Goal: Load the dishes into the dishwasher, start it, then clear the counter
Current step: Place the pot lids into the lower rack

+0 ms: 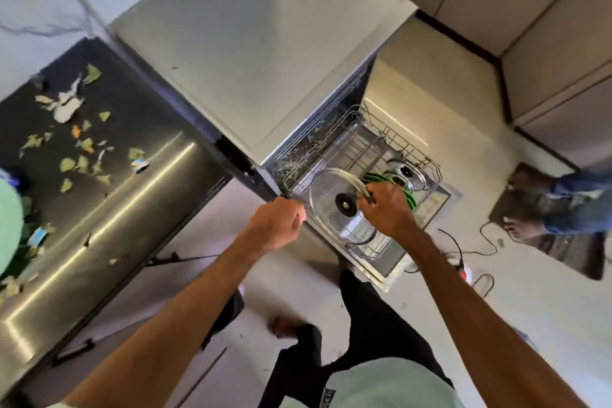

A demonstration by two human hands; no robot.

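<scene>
Glass lid (334, 209) sits mid-frame in the head view, black knob facing the camera. Right hand (387, 209) pinches its rim at the lid's 3 o'clock. The lid is tilted over the near-left part of the rack (381, 129), which is pulled out of the dishwasher (265, 43); can't tell if it touches the wires.

Left hand (276, 225) is at the lid's 9 o'clock, fingers curled on what looks like the rack's front corner, probably bracing it. Green plates (409, 200) and a second lid (405, 172) stand at the held lid's 2 o'clock.

Suggest:
- stand the lid on edge between the wires, clear of the plates
- lower it slowly, since glass on wire chips
- brace the rack with the left hand until the lid seats

Counter (116, 175) at frame 9 o'clock is littered with scraps (68, 106); that comes later.
</scene>
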